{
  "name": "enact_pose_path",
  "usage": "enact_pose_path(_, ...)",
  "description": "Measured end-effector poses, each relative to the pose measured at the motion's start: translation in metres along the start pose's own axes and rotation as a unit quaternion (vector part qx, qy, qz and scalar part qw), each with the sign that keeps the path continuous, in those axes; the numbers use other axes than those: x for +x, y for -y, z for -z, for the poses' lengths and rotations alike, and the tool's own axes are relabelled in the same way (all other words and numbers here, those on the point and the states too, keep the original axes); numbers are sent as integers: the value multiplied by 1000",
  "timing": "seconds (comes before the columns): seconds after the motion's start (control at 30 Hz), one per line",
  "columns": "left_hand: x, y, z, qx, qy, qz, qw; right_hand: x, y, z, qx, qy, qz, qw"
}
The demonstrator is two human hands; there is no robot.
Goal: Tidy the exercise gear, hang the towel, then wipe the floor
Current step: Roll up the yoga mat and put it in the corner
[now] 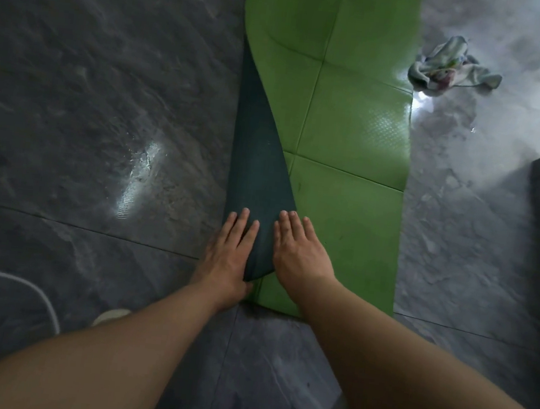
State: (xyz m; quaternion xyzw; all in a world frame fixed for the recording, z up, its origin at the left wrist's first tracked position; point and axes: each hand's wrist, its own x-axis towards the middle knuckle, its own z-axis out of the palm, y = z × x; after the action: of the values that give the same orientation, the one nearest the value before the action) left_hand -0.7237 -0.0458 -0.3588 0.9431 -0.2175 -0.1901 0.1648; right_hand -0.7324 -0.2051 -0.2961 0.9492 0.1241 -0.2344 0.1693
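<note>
Two hands, left [227,260] and right [299,258], press flat with fingers spread on the mat's [354,130] folded near-left corner; towel [452,68] lies crumpled beside its right edge.

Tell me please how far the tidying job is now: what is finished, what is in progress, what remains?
Nothing looks finished yet. In progress: the left hand and the right hand press flat on the green foam exercise mat, whose left edge is folded over to show its dark underside. Remaining: the crumpled pale towel lies on the grey stone floor, not hung, and no wiping has begun.
</note>
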Motion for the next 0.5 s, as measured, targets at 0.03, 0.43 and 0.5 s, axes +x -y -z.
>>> enact_pose_path(0.03,2,-5,0,-8,3,-2,1000,-4,-3,-2,-1,3,-8,1000)
enact_pose_path(0.43,22,-56,-24,29,63,-108,992,-41,-45,-34,-27,101,-114,988)
enact_pose_path(0.5,25,-63,-26,24,60,-131,989,-44,-51,-40,-30,124,-132,983)
